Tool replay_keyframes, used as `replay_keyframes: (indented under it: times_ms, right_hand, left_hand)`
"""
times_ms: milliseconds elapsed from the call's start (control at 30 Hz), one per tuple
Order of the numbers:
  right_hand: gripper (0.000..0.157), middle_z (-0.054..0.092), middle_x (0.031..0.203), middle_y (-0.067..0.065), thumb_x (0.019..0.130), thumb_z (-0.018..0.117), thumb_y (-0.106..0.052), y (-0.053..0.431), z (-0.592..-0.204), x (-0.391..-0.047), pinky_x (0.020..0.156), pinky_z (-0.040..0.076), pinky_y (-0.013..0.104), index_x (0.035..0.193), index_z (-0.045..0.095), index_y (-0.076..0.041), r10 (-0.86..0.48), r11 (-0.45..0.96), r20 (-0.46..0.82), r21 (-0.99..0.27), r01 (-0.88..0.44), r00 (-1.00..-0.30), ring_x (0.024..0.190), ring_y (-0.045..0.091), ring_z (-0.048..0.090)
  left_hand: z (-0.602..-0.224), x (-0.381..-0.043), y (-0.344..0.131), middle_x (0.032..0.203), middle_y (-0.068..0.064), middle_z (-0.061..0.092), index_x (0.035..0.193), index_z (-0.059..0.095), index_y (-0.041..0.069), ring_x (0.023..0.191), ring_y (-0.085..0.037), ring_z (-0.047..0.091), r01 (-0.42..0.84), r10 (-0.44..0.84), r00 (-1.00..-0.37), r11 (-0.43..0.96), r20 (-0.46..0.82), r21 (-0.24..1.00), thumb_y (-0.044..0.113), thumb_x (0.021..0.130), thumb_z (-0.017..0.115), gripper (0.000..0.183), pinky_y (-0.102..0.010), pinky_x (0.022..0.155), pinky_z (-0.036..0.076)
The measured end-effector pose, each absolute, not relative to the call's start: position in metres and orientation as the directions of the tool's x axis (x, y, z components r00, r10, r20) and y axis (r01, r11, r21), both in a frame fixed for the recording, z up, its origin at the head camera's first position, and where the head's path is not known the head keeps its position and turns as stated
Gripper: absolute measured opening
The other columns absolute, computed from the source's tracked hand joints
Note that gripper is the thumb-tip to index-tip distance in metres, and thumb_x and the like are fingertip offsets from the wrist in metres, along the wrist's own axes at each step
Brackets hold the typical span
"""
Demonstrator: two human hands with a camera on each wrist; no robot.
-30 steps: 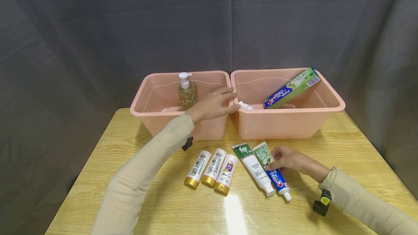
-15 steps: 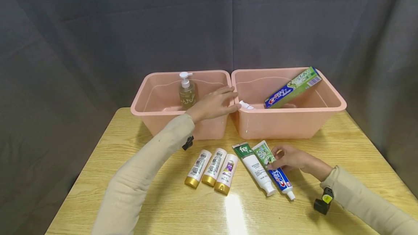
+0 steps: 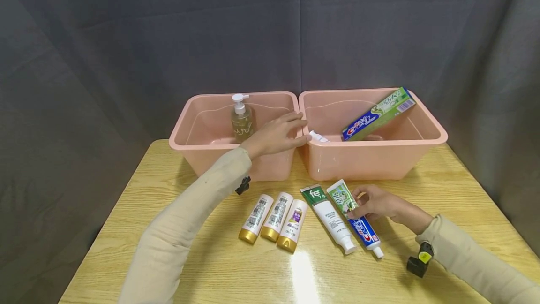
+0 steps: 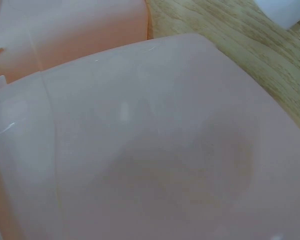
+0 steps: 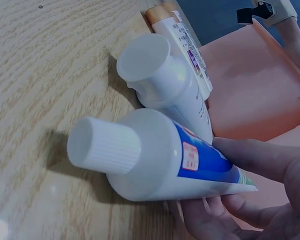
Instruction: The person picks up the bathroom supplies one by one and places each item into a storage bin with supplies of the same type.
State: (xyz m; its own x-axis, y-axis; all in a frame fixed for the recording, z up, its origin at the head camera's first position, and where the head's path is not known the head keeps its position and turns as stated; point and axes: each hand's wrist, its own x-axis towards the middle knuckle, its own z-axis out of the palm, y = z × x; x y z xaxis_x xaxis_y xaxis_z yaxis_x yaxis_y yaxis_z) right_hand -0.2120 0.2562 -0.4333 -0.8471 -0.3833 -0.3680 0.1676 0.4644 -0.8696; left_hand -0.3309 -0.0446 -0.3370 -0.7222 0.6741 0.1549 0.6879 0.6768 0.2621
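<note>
My right hand pinches a green and blue toothpaste tube along its side, its white cap toward me. In the right wrist view the thumb is on one face of this tube and fingers are under it. Just left lies a white tube with a green end, still on the table. My left hand rests over the meeting rims of the left pink bin and the right pink bin, its fingers fairly straight. The left wrist view shows a pink bin wall and none of that hand.
Inside the left bin stands a pump bottle. A toothpaste box leans in the right bin, near a small white item. Three white tubes with gold caps, one of them the rightmost tube, lie on the wooden table.
The toothpaste tube in my right hand has shifted slightly, its cap end swinging right, away from the white tube. My left hand has stayed put.
</note>
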Motion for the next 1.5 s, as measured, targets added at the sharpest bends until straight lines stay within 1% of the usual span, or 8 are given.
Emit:
replay_keyframes:
  times_ms: [167,300,567,833,1033,1233,1500]
  right_hand:
    - [0.041,0.053,0.082,0.007,0.079,0.080,-0.007,0.257,-0.432,-0.212,0.057,0.053,0.028,0.106,0.052,0.005,-0.395,0.463,-0.357,-0.873,0.153,-0.846,0.069,0.016,0.057]
    - [0.040,0.053,0.083,0.008,0.079,0.080,-0.007,0.258,-0.431,-0.213,0.059,0.056,0.031,0.106,0.053,0.006,-0.403,0.465,-0.342,-0.876,0.132,-0.849,0.070,0.017,0.059]
    - [0.043,0.054,0.087,0.009,0.080,0.080,-0.008,0.258,-0.428,-0.214,0.063,0.057,0.035,0.111,0.054,0.006,-0.402,0.459,-0.341,-0.878,0.135,-0.850,0.073,0.018,0.060]
    - [0.039,0.053,0.084,0.008,0.081,0.080,-0.011,0.260,-0.422,-0.215,0.058,0.054,0.030,0.108,0.056,0.004,-0.416,0.455,-0.333,-0.882,0.123,-0.846,0.069,0.017,0.057]
    - [0.039,0.052,0.084,0.008,0.080,0.082,-0.012,0.260,-0.418,-0.216,0.059,0.054,0.031,0.106,0.056,0.003,-0.411,0.459,-0.333,-0.880,0.123,-0.848,0.069,0.017,0.056]
    - [0.041,0.053,0.086,0.009,0.081,0.080,-0.011,0.258,-0.415,-0.216,0.061,0.056,0.033,0.110,0.055,0.006,-0.424,0.463,-0.325,-0.880,0.105,-0.845,0.071,0.017,0.058]
    - [0.043,0.056,0.089,0.010,0.082,0.079,-0.008,0.257,-0.413,-0.216,0.063,0.058,0.034,0.114,0.055,0.008,-0.431,0.450,-0.326,-0.886,0.113,-0.841,0.073,0.019,0.061]
  left_hand:
    - [-0.338,-0.331,-0.045,0.160,-0.006,0.030,0.149,0.046,0.015,0.147,-0.025,0.024,0.688,0.672,-0.723,0.677,0.160,0.262,0.056,0.100,0.045,0.064,-0.045,0.118,0.024]
    - [-0.338,-0.331,-0.044,0.160,-0.006,0.030,0.149,0.046,0.015,0.147,-0.024,0.023,0.687,0.672,-0.723,0.676,0.159,0.266,0.056,0.100,0.045,0.064,-0.045,0.118,0.023]
    - [-0.336,-0.330,-0.044,0.160,-0.006,0.031,0.149,0.047,0.015,0.147,-0.024,0.024,0.688,0.674,-0.723,0.679,0.154,0.255,0.055,0.100,0.046,0.064,-0.045,0.118,0.023]
    - [-0.336,-0.330,-0.044,0.159,-0.007,0.031,0.149,0.047,0.014,0.147,-0.025,0.025,0.696,0.679,-0.716,0.675,0.163,0.246,0.055,0.100,0.046,0.063,-0.045,0.118,0.024]
    - [-0.336,-0.331,-0.044,0.159,-0.007,0.031,0.149,0.047,0.014,0.147,-0.025,0.024,0.696,0.680,-0.716,0.674,0.161,0.249,0.056,0.100,0.045,0.065,-0.047,0.117,0.024]
    - [-0.336,-0.330,-0.045,0.160,-0.006,0.030,0.149,0.046,0.015,0.147,-0.025,0.024,0.693,0.678,-0.718,0.676,0.155,0.253,0.057,0.100,0.044,0.065,-0.048,0.117,0.024]
    - [-0.336,-0.331,-0.044,0.160,-0.006,0.031,0.149,0.047,0.014,0.147,-0.025,0.025,0.695,0.680,-0.716,0.672,0.159,0.257,0.056,0.100,0.045,0.064,-0.044,0.118,0.023]
